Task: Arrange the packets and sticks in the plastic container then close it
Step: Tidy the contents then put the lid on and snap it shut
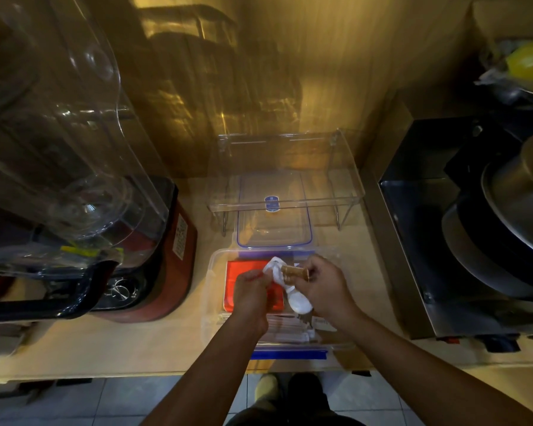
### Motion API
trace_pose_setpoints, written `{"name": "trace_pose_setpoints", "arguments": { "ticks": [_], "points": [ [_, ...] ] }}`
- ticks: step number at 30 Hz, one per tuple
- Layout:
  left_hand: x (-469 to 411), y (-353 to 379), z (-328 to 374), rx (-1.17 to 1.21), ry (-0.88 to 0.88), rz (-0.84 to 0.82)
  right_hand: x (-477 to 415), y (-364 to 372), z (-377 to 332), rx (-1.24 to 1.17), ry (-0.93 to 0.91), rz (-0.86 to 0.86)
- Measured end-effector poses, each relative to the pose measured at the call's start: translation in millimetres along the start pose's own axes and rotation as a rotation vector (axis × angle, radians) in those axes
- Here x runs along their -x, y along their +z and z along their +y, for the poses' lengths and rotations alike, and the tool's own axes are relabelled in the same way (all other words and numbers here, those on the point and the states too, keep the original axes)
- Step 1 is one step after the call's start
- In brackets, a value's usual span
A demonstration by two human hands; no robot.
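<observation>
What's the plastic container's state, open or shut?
Open. The plastic container has no lid on; its blue-rimmed lid lies behind it, and a red packet shows inside.

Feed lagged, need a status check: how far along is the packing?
Done: red packet lies in the container. In hand: left hand pinches a white packet, right hand holds a brown bundle with it, above the container. Left: place them, fit the lid lying behind.
</observation>
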State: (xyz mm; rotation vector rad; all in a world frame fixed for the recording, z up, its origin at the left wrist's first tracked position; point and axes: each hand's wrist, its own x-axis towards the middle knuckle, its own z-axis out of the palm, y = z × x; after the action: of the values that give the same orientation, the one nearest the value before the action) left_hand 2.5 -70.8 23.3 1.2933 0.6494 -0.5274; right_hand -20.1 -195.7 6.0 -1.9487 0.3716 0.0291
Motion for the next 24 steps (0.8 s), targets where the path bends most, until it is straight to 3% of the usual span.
{"name": "trace_pose_setpoints", "arguments": {
  "ticks": [2, 4, 7, 11, 16, 20, 24],
  "points": [
    [-1, -1, 2, 0.053, -0.059, -0.050, 1, -2, 4, 0.314, -0.504, 0.074],
    [-2, -2, 6, 0.123, -0.111, -0.143, 3, -3, 6, 0.515, -0.887, 0.081],
    [-6, -2, 5, 0.057, -0.069, -0.160, 4, -4, 5, 0.584, -1.039, 0.068],
    [-6, -3, 6, -0.039, -0.019, -0.096, 3, -7, 11, 0.528, -0.819, 0.008],
    [-9, -11, 9, -0.057, 0.056, -0.016, -1, -13, -2, -0.182, -0.056, -0.060],
    [-9, -12, 12, -0.063, 0.083, -0.063, -9, -19, -8, -0.540, 0.204, -0.101],
    [-6, -7, 13, -0.101, 0.101, -0.209, -8, -11, -7, -0.659, 0.420, -0.130]
  ]
}}
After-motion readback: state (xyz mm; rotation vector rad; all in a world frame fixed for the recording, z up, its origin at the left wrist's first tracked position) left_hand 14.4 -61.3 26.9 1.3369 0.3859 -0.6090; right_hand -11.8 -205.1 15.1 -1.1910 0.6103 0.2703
